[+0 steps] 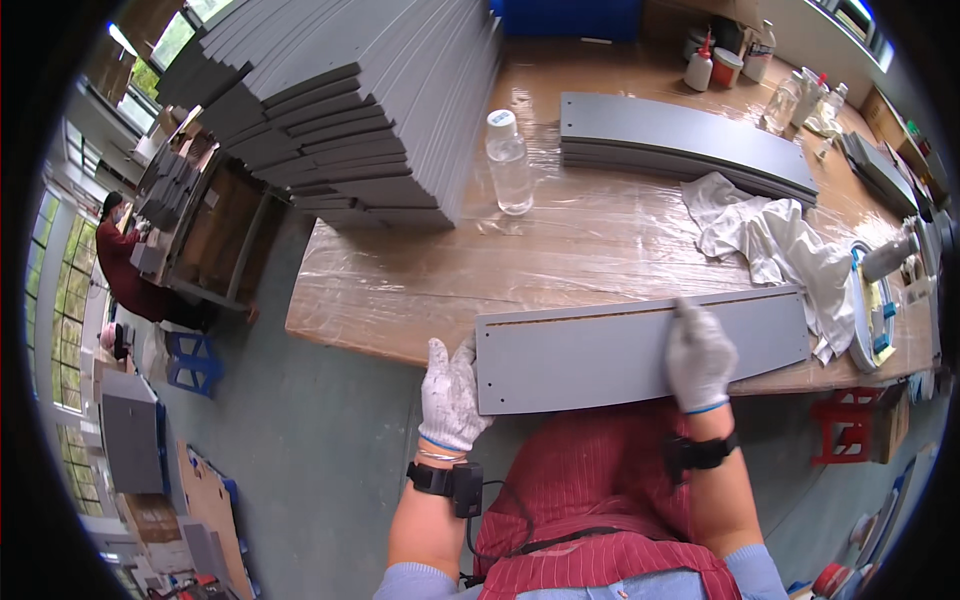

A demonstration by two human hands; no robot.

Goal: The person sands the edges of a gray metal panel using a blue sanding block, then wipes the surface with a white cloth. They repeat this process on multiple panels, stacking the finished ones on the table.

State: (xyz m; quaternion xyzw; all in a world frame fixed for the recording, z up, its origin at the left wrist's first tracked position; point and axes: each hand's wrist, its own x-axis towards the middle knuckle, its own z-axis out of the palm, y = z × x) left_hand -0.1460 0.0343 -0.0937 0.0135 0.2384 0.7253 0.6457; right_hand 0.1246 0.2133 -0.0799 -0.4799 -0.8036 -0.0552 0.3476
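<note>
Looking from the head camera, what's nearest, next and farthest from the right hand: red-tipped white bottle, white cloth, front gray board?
From the right hand:
1. Front gray board, under the hand
2. White cloth, beyond and to the right
3. Red-tipped white bottle, far back on the table

Daylight fills the left-hand windows [73, 300] beyond a grey-green floor [330, 450] with stools [193, 362] (one blue, one red).

Workshop: stacks of grey panels [370, 140]
</note>
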